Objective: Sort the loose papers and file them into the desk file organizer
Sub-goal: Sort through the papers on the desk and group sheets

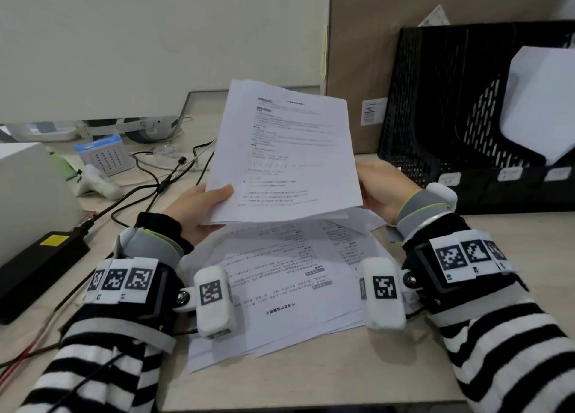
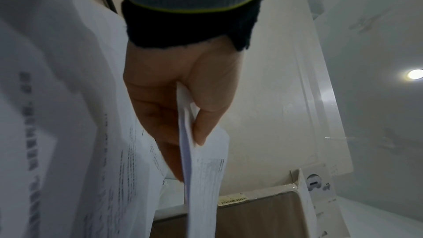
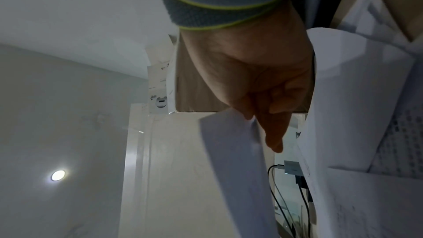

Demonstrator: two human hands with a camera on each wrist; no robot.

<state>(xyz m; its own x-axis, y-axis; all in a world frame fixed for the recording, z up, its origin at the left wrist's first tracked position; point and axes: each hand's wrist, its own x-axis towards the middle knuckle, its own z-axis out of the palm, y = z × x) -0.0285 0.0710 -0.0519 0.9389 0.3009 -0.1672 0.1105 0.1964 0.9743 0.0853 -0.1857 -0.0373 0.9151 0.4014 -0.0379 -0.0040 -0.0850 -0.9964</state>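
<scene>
Nearest, at 6 o'clock: two striped sleeves, each wrist strapped with a white camera block and black-and-white marker tags.

Between the wrists, flat on the desk: a loose pile of printed papers, fanned and overlapping, text upside down from the head view.

Just above the pile, at centre: a held sheaf of papers, tilted up toward the wearer, printed side facing. The left hand pinches its lower left edge, thumb on the front. The right hand holds the right edge; the head view hides its fingers behind the sheet.

The left wrist view supplies what the head view lacks: the left hand with thumb on one side and fingers on the other, the sheaf edge-on between them. The right wrist view shows the right hand with fingers curled, a pale sheet clamped under the thumb.

At 9 to 10 o'clock: a black power brick, black cables, a small blue-and-white box.

At 2 o'clock, far: the black mesh file organizer, upright, with white paper already standing in a right-hand slot. A cardboard box stands beside it.
</scene>
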